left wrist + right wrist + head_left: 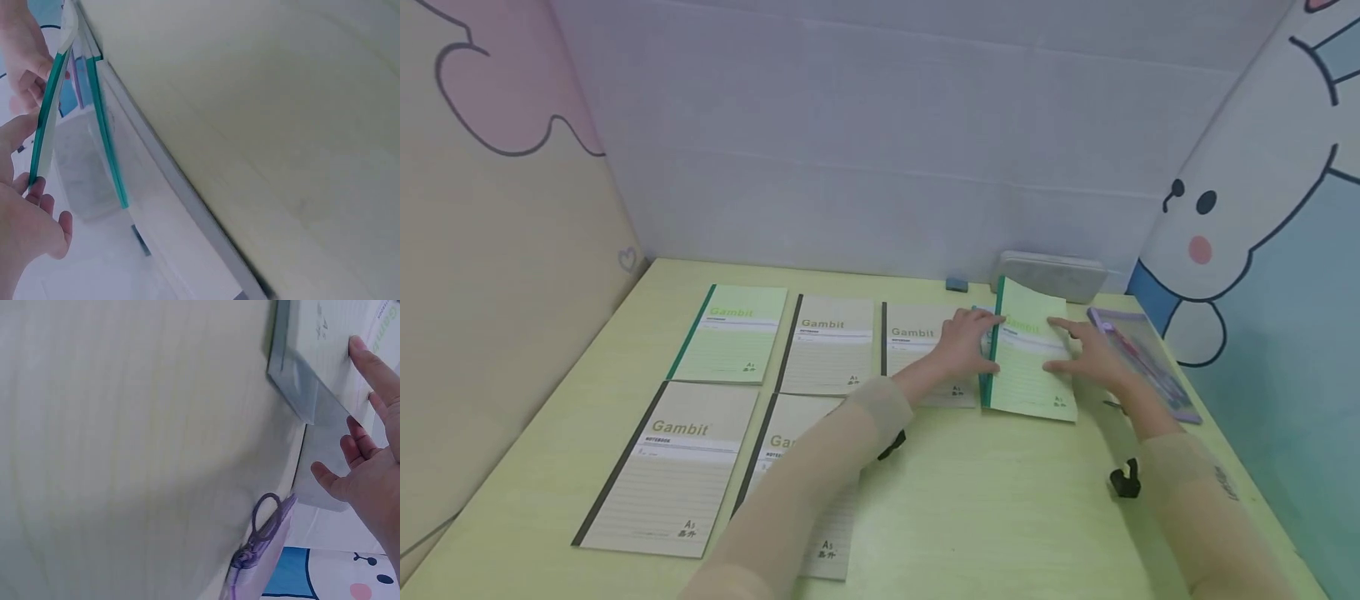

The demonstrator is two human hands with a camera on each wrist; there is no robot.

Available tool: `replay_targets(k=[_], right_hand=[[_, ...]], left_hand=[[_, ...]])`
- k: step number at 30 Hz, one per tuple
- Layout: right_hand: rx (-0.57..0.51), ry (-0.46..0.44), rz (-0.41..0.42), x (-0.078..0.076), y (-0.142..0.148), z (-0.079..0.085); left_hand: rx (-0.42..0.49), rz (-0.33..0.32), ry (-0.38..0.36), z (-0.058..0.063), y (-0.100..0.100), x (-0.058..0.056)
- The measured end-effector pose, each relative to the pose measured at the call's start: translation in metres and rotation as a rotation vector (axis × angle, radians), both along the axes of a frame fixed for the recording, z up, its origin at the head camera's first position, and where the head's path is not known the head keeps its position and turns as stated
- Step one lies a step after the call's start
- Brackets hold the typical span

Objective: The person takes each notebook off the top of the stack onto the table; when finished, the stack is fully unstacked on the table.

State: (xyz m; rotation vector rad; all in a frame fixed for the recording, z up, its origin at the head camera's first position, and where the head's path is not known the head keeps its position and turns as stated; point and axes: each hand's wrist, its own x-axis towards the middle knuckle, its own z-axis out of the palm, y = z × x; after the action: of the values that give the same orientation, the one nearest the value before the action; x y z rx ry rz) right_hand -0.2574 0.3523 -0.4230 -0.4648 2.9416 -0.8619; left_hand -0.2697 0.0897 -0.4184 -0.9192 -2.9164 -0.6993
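My left hand (958, 346) pinches the dark green spine of a pale green Gambit notebook (1032, 385). On its opposite edge, the right hand (1092, 357) grips with the thumb on the cover. The notebook is raised and slightly bowed. Beneath it, the left wrist view shows another green-spined notebook (107, 134) lying on the table. Just left of the held one lies a grey notebook (917, 321), partly covered by my left hand and forearm. In the right wrist view, the right fingers curl under the edge of the held notebook (334, 359).
Other notebooks lie in rows to the left: a green one (730, 333), a grey one (827, 346) and two nearer grey ones, (670, 475) one partly behind my left sleeve. A grey case (1052, 273), a small blue block (957, 285) and a purple-edged pouch (1150, 367) lie at the back and right.
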Motion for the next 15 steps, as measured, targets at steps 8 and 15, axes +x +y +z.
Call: replay_targets(k=[8,15], right_hand=[[0.089,0.037,-0.024,0.008,-0.009,0.029],[0.139,0.137,0.007,0.014,-0.024,0.049]], left_hand=[[0.040,0.003,0.013,0.019,-0.011,0.006],[0.066,-0.001,0.002,0.034,-0.024,0.005]])
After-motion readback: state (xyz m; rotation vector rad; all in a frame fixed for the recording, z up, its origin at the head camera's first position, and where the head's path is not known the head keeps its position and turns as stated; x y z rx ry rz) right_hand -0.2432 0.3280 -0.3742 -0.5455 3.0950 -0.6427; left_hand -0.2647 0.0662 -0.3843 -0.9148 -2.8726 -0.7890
